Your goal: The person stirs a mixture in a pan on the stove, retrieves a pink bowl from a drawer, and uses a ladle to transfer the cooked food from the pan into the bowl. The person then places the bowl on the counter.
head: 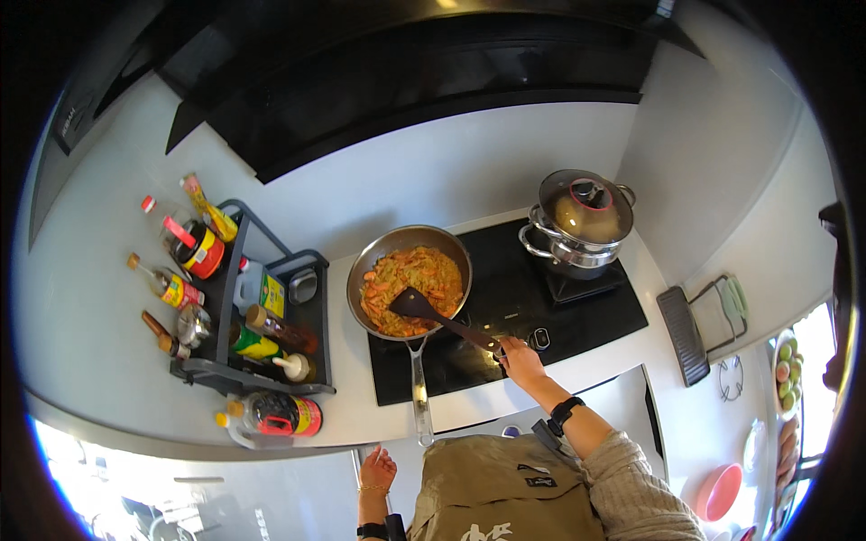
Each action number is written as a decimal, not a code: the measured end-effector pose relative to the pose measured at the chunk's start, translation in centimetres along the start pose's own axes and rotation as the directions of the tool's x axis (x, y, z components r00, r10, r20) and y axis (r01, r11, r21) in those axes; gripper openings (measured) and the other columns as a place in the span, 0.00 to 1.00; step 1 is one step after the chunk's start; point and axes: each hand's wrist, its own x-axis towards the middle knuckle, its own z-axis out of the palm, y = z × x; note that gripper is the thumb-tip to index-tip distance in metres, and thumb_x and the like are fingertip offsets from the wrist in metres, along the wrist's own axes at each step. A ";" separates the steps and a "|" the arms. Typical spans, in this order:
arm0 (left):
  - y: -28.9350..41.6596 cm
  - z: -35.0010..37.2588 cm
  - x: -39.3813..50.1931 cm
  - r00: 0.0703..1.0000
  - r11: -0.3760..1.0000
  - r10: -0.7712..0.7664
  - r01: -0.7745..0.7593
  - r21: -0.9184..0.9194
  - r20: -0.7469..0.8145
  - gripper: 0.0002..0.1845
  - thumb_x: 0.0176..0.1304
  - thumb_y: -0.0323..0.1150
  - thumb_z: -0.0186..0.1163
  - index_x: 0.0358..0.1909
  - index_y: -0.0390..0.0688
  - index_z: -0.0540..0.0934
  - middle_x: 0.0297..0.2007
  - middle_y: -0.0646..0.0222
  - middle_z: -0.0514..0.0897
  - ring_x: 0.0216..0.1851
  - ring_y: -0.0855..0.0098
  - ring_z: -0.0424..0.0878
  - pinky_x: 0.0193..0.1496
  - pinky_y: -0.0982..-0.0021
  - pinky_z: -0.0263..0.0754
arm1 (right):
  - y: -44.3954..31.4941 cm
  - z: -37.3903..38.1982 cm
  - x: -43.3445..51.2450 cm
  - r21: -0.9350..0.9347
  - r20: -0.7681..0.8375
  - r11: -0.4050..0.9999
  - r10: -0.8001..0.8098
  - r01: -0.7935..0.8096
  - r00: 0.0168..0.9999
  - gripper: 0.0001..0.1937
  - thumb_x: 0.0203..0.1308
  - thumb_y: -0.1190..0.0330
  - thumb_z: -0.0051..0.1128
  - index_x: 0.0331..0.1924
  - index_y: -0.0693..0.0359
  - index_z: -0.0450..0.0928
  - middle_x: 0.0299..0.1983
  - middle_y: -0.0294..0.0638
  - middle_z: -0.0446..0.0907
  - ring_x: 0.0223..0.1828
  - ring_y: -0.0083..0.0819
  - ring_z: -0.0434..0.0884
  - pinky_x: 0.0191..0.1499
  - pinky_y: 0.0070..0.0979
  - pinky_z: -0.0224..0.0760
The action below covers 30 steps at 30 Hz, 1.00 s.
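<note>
My right hand (523,362) grips the handle end of a dark spatula (440,316). Its blade rests in a mass of orange and yellow-green cooked food (426,270), perhaps shredded vegetables or noodles. The food fills the bottom of a metal frying pan (462,251) on the left side of the black cooktop (494,270). The pan's clear-looking handle (420,389) points towards me past the counter edge. My left hand (377,470) hangs low in front of the counter, away from the pan, with fingers loosely curled apart and nothing visible in it.
A lidded steel steamer pot (587,233) stands on the right burner. To the left, a dark two-tier rack (230,324) carries several sauce bottles and jars, with more bottles (274,416) before it. A range hood (406,74) hangs overhead. At right are a dark ridged holder (683,335) and a pink bowl (719,492).
</note>
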 end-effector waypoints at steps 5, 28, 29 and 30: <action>3.7 0.9 3.6 0.899 0.814 0.379 -0.437 0.383 0.220 0.18 0.71 0.36 0.57 0.58 0.42 0.78 0.46 0.68 0.86 0.46 0.68 0.84 0.49 0.63 0.80 | -1.0 -0.4 -0.1 -0.083 0.050 0.994 0.070 -0.066 0.996 0.29 0.61 0.67 0.62 0.65 0.65 0.67 0.63 0.53 0.73 0.61 0.50 0.77 0.58 0.38 0.77; 3.4 5.2 4.3 0.820 -0.680 0.319 -0.151 0.717 0.475 0.47 0.71 0.58 0.48 0.81 0.49 0.38 0.79 0.50 0.30 0.79 0.41 0.26 0.76 0.37 0.23 | -1.3 0.0 0.6 -0.142 0.001 0.984 0.105 -0.104 0.994 0.23 0.63 0.66 0.61 0.63 0.57 0.73 0.51 0.52 0.80 0.46 0.53 0.84 0.45 0.44 0.80; 3.4 5.2 4.3 0.830 -0.679 0.314 -0.144 0.720 0.462 0.47 0.71 0.58 0.48 0.81 0.49 0.37 0.79 0.50 0.30 0.79 0.41 0.26 0.76 0.37 0.22 | -1.3 0.0 0.6 -0.148 -0.001 0.983 0.109 -0.108 0.994 0.23 0.63 0.66 0.61 0.62 0.57 0.73 0.50 0.52 0.81 0.46 0.53 0.84 0.45 0.44 0.80; 3.5 5.3 4.3 0.823 -0.680 0.318 -0.148 0.718 0.470 0.47 0.71 0.58 0.47 0.81 0.49 0.38 0.79 0.50 0.30 0.79 0.41 0.26 0.76 0.37 0.22 | -1.3 0.0 0.6 -0.153 0.001 0.981 0.123 -0.122 0.992 0.23 0.62 0.66 0.62 0.62 0.58 0.74 0.49 0.52 0.81 0.45 0.53 0.84 0.44 0.44 0.81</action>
